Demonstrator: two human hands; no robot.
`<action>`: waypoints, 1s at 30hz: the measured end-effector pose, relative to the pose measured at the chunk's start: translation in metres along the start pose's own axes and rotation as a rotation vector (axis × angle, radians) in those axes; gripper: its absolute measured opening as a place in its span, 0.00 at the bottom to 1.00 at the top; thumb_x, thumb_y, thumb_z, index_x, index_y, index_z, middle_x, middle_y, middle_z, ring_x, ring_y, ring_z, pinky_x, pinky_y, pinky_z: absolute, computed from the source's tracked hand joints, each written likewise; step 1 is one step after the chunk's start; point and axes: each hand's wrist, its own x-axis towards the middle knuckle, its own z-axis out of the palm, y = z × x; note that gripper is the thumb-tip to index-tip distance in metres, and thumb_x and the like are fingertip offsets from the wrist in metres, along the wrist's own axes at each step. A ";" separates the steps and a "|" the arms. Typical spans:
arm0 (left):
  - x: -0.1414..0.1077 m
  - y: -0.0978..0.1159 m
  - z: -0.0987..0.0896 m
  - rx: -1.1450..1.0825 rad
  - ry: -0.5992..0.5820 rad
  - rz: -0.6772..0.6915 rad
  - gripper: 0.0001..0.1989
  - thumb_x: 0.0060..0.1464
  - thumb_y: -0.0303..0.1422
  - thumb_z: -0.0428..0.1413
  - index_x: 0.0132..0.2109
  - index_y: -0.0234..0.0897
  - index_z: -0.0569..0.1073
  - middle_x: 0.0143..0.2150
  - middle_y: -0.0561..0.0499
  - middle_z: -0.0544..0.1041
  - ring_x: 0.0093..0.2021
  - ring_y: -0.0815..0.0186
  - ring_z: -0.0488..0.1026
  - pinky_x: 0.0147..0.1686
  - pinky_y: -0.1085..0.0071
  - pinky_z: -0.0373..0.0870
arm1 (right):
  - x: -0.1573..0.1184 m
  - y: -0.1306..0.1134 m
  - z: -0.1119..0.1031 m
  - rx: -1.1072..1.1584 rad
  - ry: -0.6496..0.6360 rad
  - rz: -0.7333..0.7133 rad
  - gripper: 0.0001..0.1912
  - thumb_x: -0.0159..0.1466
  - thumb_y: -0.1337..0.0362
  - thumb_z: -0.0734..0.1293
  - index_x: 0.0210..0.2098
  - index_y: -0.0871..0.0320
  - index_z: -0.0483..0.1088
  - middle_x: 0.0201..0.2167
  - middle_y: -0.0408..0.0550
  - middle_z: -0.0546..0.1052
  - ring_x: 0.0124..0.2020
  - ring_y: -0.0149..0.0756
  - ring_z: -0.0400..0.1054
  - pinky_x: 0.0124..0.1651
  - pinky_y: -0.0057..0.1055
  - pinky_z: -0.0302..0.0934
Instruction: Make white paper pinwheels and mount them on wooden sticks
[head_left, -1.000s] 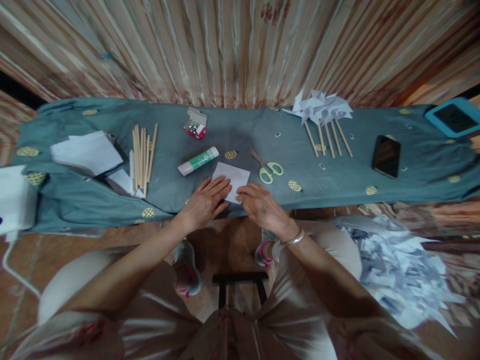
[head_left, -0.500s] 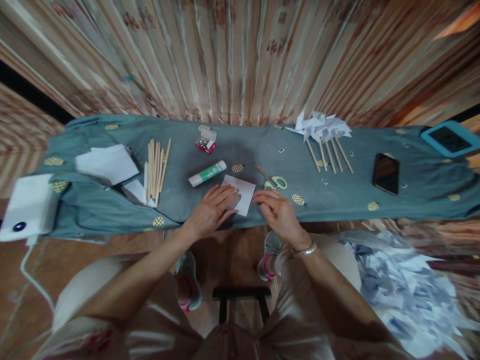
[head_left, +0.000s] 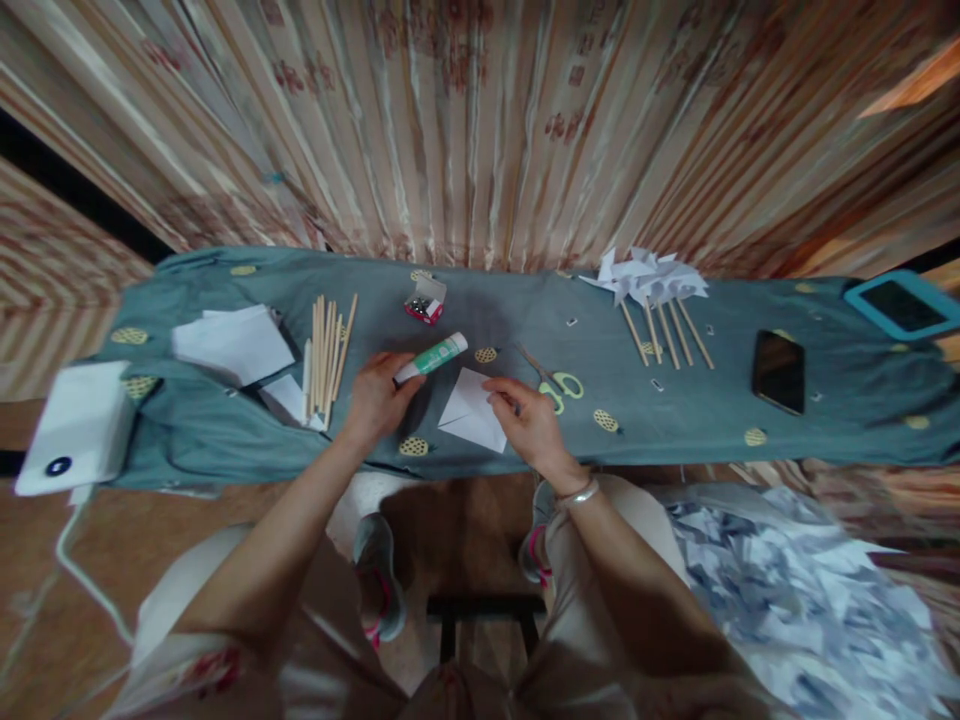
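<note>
My left hand [head_left: 379, 398] is closed around the near end of a white and green glue stick [head_left: 436, 357], which lies slanted with its far end toward the upper right. In front of me rests a small white paper square [head_left: 472, 412], turned at an angle and showing a crease line. The thumb and fingers of my right hand [head_left: 526, 418] pinch at the paper's right edge; the fingertips partly cover it. Close beyond that hand lie scissors [head_left: 561, 384] with light green handles, their blades pointing up and left.
Wooden sticks [head_left: 325, 355] and white paper sheets [head_left: 234, 342] lie at left, near a white device [head_left: 75, 430]. A small open box [head_left: 426, 300] sits at the back. At right are paper pinwheels on sticks [head_left: 651, 280], a phone [head_left: 778, 372] and a blue-framed tablet [head_left: 904, 304].
My left hand has left the paper and taken hold of the glue stick. My right fingers have come onto the paper's edge, and the square has turned slightly. The view has shifted a little.
</note>
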 end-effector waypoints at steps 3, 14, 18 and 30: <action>0.002 0.018 0.002 -0.240 -0.023 -0.086 0.18 0.56 0.42 0.56 0.47 0.35 0.78 0.41 0.48 0.80 0.40 0.61 0.75 0.43 0.65 0.72 | 0.006 -0.003 0.012 0.258 -0.014 0.178 0.13 0.60 0.57 0.68 0.41 0.56 0.76 0.39 0.49 0.81 0.35 0.35 0.74 0.41 0.33 0.68; -0.005 0.057 0.010 -0.579 -0.189 -0.075 0.19 0.53 0.43 0.60 0.47 0.35 0.81 0.37 0.50 0.80 0.36 0.64 0.75 0.38 0.70 0.70 | 0.021 -0.021 0.020 0.897 0.126 0.387 0.14 0.50 0.55 0.77 0.27 0.56 0.73 0.27 0.39 0.77 0.30 0.28 0.69 0.39 0.27 0.65; -0.005 0.042 0.005 -0.443 -0.174 -0.048 0.18 0.55 0.43 0.59 0.47 0.36 0.80 0.39 0.49 0.80 0.36 0.64 0.75 0.37 0.70 0.71 | 0.025 -0.017 0.006 0.991 0.201 0.457 0.16 0.52 0.54 0.77 0.28 0.56 0.71 0.25 0.38 0.76 0.27 0.26 0.69 0.31 0.24 0.64; -0.008 0.019 0.006 0.066 -0.153 0.239 0.20 0.59 0.32 0.55 0.58 0.35 0.72 0.58 0.41 0.74 0.58 0.55 0.70 0.59 0.55 0.69 | 0.021 -0.022 -0.011 1.271 0.006 0.669 0.13 0.59 0.53 0.74 0.32 0.57 0.73 0.26 0.42 0.81 0.25 0.27 0.73 0.25 0.19 0.67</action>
